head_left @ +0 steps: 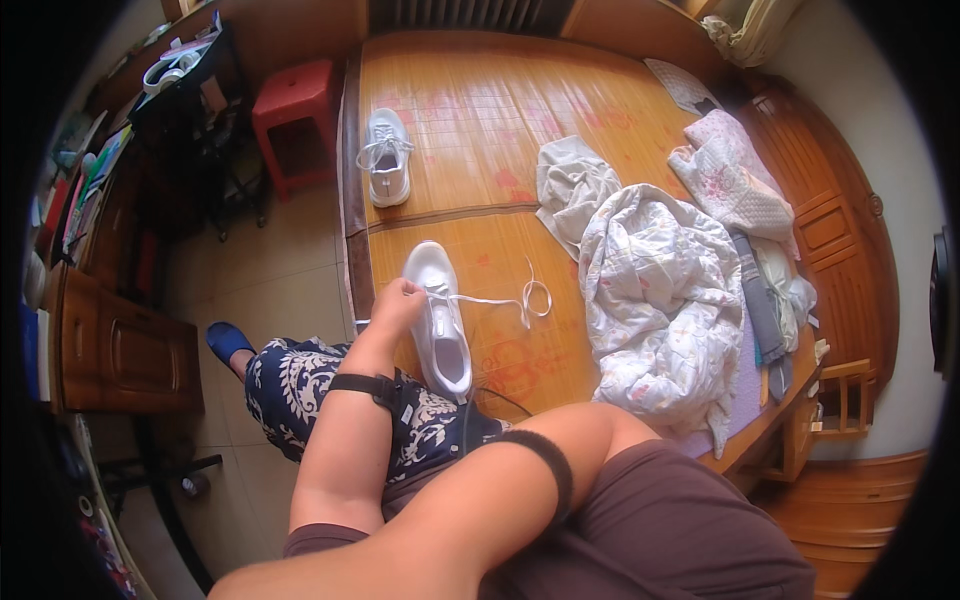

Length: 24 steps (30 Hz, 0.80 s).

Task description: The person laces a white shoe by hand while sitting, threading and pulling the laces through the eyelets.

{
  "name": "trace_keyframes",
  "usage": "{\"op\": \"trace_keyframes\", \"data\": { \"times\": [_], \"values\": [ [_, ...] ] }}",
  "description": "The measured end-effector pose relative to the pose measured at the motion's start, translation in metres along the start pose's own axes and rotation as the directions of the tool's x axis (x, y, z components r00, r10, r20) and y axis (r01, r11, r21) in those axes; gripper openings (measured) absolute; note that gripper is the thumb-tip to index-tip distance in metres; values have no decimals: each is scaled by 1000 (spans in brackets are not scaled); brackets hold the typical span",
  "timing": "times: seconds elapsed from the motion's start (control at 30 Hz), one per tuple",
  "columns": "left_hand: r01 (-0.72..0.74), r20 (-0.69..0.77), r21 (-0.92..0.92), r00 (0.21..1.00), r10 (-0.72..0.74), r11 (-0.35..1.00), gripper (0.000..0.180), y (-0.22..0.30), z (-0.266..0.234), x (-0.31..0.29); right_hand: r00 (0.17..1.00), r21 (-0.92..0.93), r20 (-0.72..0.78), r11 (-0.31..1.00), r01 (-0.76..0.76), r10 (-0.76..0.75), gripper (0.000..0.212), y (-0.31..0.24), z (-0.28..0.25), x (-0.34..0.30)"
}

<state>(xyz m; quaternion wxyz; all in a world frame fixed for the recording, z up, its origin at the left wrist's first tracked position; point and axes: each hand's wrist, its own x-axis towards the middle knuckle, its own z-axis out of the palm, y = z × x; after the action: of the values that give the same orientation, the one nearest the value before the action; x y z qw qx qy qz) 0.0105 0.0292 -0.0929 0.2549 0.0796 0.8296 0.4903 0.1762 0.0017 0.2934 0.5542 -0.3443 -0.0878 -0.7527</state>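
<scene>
I count two shoes [452, 360], one stool [294, 95], one slipper [226, 339].

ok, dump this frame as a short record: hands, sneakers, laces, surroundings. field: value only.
Left hand: fingertips at the lacing of the near sneaker; exact grip unclear
Right hand: out of view
Near sneaker: white, on the mat, toe pointing away from the wearer
Loose lace: white, trailing right from the near sneaker, curling into a loop
Far sneaker: white, laced, apart from the near one, toe also pointing away
Bedding: crumpled floral quilt, right of the sneakers
Stool: red plastic stool, left of the mat
</scene>
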Motion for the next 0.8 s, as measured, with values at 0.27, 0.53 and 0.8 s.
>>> {"op": "trace_keyframes", "data": {
  "times": [0.27, 0.53, 0.8],
  "values": [
    [57, -178, -34, 982, -62, 998, 21, 3, -15, -7, 812, -821, -496, 470, -324, -307, 11, -27, -3, -88],
    [90, -299, -198, 943, -148, 976, 19, 7, -19, -3, -127, -715, -386, 384, -584, -914, 15, -80, -81, -250],
    [121, -211, -196, 964, -162, 973, 19, 6, -13, -4, -93, -141, -148, 114, -983, -985, 17, -59, -182, -357]
  ]
}}
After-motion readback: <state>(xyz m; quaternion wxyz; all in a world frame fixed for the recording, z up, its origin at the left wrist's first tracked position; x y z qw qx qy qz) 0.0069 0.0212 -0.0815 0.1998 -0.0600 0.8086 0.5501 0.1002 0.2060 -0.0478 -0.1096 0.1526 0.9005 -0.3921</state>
